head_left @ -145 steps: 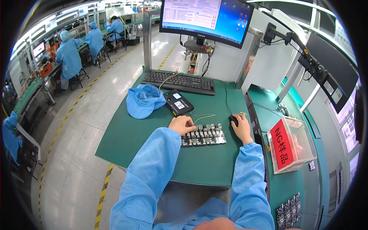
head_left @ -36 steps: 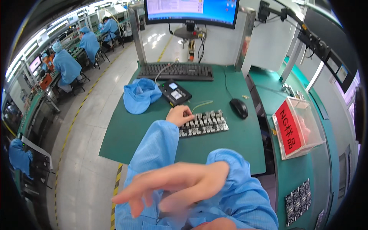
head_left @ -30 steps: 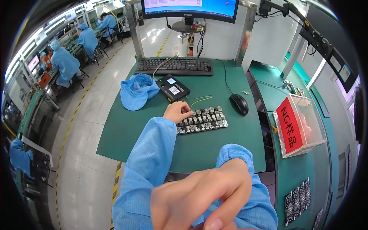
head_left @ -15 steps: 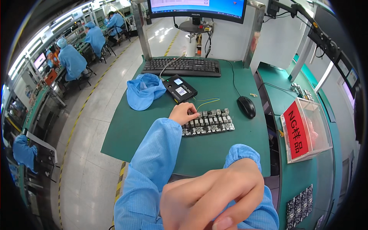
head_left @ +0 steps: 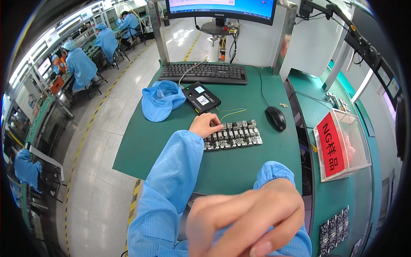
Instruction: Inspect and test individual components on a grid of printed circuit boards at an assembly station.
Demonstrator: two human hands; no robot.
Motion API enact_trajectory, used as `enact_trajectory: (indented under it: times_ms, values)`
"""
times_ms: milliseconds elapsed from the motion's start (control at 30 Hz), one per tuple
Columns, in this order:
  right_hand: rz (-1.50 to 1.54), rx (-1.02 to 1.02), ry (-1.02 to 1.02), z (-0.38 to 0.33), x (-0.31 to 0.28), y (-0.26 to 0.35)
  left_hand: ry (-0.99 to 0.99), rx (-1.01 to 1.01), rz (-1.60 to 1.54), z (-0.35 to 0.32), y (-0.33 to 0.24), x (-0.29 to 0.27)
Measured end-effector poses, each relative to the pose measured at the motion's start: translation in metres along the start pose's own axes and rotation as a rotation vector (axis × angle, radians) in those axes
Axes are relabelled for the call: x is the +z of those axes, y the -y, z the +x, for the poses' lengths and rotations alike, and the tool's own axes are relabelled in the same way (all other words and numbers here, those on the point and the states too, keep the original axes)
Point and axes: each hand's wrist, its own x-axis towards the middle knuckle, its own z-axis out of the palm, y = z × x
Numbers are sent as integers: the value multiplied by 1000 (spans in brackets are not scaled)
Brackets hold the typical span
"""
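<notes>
At the upper left corner of a circuit board panel [head_left: 235, 136] is my left hand [head_left: 204, 124], thumb and forefinger pinched together; anything between them is hidden. The panel carries rows of small metal-cased parts and lies flat on the green mat. A thin yellow-green wire [head_left: 233, 113] loops from beside a black tester box [head_left: 202, 97] toward those fingertips. My right hand [head_left: 248, 216] is raised close to the camera, large and partly blurred. Its fingers are curled closed, and I cannot make out what is in them.
A blue cap [head_left: 162, 100] lies left of the tester box. Behind are a keyboard [head_left: 203, 73] and monitor [head_left: 220, 9]; a mouse [head_left: 275, 118] sits to the right. A clear box with a red label [head_left: 330, 144] and a dark board [head_left: 334, 231] rest on the side bench.
My right hand has shifted a little to the right and slightly down, still curled. The left hand stays at the panel's corner in nearly the same pinch.
</notes>
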Motion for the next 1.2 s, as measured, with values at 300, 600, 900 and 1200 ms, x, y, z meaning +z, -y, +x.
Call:
enact_trajectory:
  times_ms: [300,600,900,1200]
  values:
    - [-392,247,513,38,-41,62,-21,-16,29,-6,7,-2]
    - [-500,112,364,23,-64,63,-3,-9,-37,2,-6,4]
    - [-2583,228,-244,-56,-267,76,-62,-16,-7,-9,3,-7]
    - [-2685,341,-337,-161,-285,98,-51,10,-9,-15,6,-2]
